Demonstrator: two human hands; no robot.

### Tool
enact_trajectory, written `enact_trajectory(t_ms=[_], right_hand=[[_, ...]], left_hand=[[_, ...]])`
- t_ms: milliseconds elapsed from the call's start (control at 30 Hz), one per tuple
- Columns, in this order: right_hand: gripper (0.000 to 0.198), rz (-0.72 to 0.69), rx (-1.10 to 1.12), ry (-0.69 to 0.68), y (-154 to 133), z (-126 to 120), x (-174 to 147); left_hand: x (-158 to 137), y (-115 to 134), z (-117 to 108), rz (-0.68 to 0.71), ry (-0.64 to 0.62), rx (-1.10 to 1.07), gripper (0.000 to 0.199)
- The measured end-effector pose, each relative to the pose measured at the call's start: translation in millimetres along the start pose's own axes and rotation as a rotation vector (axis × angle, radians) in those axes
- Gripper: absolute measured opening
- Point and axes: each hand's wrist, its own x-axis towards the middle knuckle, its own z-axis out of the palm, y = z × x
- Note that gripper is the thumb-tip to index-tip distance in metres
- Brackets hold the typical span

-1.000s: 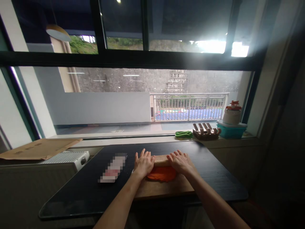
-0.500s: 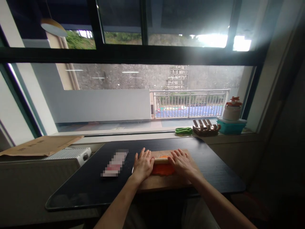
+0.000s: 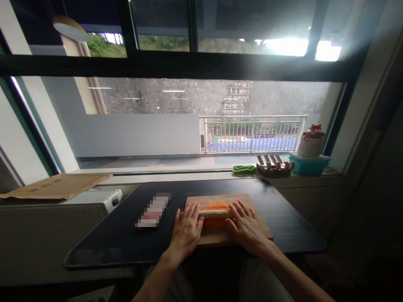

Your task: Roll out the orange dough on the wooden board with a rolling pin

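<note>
A pale rolling pin (image 3: 215, 214) lies crosswise on a flattened sheet of orange dough (image 3: 217, 205). Flat on the pin's left end rests my left hand (image 3: 187, 228), fingers stretched forward. My right hand (image 3: 247, 226) lies over the other end in the same way, its fingers slightly spread. Both palms hide the ends of the pin. Under the dough is a light wooden board (image 3: 260, 233), and some orange shows on either side of the pin.
The board sits on a dark table (image 3: 107, 239). A blurred flat item (image 3: 153, 211) lies to the left. On the windowsill are a green cloth-like item (image 3: 244, 169), a brown rack (image 3: 274, 166) and a teal box (image 3: 310, 164) with a jar (image 3: 310, 144) on top. Cardboard (image 3: 56, 186) covers part of the radiator (image 3: 100, 199).
Both hands have drawn the rolling pin back towards me across the dough. More orange shows beyond the pin and less in front of it. The view has tilted down slightly.
</note>
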Motion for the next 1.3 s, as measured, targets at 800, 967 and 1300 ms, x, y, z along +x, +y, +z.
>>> enact_trajectory(t_ms=[800, 967, 1300], right_hand=[[0.052, -0.017, -0.034, -0.078, 8, -19, 46], [0.050, -0.053, -0.037, -0.028, 12, -13, 47], [0.072, -0.295, -0.150, 0.294, 27, 20, 1]], left_hand=[[49, -9, 2, 0.054, 0.015, 0.003, 0.051], [59, -11, 2, 0.057, 0.001, 0.014, 0.050], [3, -24, 11, 0.198, 0.126, 0.010, 0.061]])
